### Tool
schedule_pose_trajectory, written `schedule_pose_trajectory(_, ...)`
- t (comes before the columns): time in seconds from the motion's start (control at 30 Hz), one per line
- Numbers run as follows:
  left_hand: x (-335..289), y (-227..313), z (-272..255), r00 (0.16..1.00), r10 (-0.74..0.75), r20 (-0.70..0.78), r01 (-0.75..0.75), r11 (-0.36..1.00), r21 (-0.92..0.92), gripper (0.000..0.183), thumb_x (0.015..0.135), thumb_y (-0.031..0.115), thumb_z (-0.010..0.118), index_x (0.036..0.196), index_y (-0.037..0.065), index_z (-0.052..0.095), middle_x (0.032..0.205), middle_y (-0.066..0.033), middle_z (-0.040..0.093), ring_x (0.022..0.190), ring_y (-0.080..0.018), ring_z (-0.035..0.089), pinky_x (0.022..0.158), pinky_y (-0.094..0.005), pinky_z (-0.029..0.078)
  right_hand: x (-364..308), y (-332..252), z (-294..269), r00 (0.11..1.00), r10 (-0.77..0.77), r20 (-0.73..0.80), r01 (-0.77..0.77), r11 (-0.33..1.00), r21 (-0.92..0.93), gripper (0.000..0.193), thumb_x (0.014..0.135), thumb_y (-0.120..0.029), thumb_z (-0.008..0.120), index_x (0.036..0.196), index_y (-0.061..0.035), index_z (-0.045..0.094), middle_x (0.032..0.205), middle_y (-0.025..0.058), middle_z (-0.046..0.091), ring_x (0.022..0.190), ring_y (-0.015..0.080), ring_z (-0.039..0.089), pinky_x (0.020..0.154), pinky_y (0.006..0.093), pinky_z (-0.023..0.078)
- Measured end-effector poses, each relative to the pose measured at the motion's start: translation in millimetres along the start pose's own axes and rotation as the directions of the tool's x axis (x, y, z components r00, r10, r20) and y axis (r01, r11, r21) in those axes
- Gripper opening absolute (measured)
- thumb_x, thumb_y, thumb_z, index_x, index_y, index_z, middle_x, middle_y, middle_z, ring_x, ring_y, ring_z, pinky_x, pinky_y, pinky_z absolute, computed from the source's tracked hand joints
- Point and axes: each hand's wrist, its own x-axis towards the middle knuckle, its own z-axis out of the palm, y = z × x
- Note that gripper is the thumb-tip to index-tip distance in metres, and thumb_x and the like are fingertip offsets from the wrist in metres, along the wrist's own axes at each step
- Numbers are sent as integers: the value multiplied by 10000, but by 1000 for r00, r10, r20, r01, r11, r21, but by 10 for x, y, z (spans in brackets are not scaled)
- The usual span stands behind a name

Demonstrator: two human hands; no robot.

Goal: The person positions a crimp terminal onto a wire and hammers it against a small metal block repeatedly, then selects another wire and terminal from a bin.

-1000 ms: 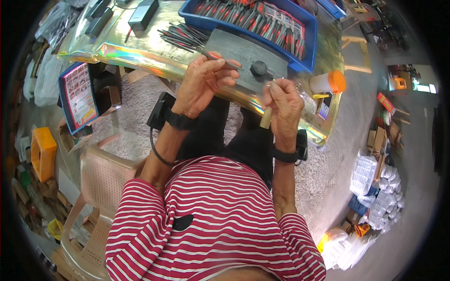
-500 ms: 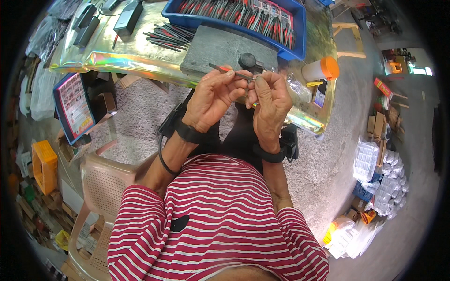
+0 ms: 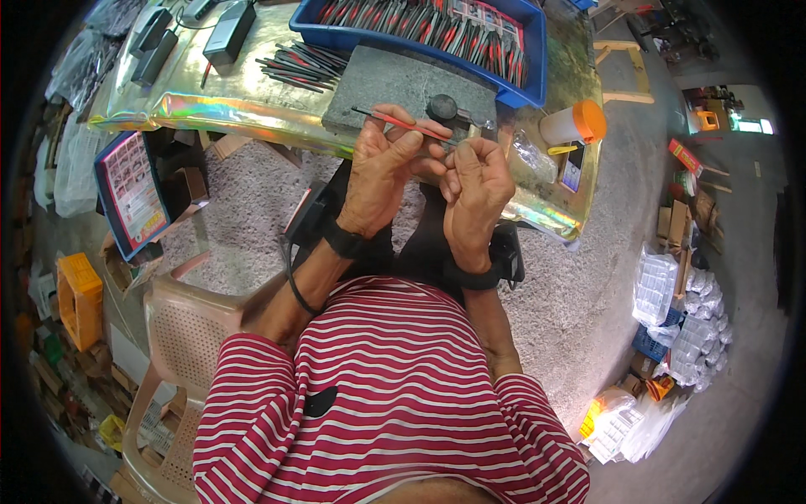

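Near the front edge of a flat grey rectangular slab, my left hand pinches a slim red-and-black rod. My right hand bunches its fingertips at the rod's right end; whether they grip it, I cannot tell. Beyond the slab stands a blue plastic tray.

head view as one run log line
left hand: holds red-and-black stick | right hand: pinches stick's right end | beyond: gray slab
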Motion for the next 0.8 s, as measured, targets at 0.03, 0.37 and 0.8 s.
schedule_pose_trajectory(0.03,5,-1,2,1000,22,1,-22,996,88,135,840,81,477,954,55,410,948,-159,536,774,-151,557,651,-256,511,6,9,-5,1000,18,-5,-17,999,39,83,832,-76,502,838,-6,459,657,38,492,466,35,400,390,148,301)
schedule_pose_trajectory(0.37,33,3,58,992,-26,-121,68,932,355,183,836,136,509,945,-10,498,844,-95,559,703,-129,572,595,-241,510,48,157,-15,998,31,-61,-36,996,-84,91,828,-83,509,838,-4,466,662,42,513,464,36,409,380,140,292)
schedule_pose_trajectory(0.8,349,-101,6,978,204,-36,-119,697,707,50,793,29,509,825,6,540,685,-34,561,586,-73,530,476,-205,443,172,173,-98,952,293,90,-307,903,302,248,811,-69,481,1037,31,464,675,22,477,481,29,365,394,153,281)
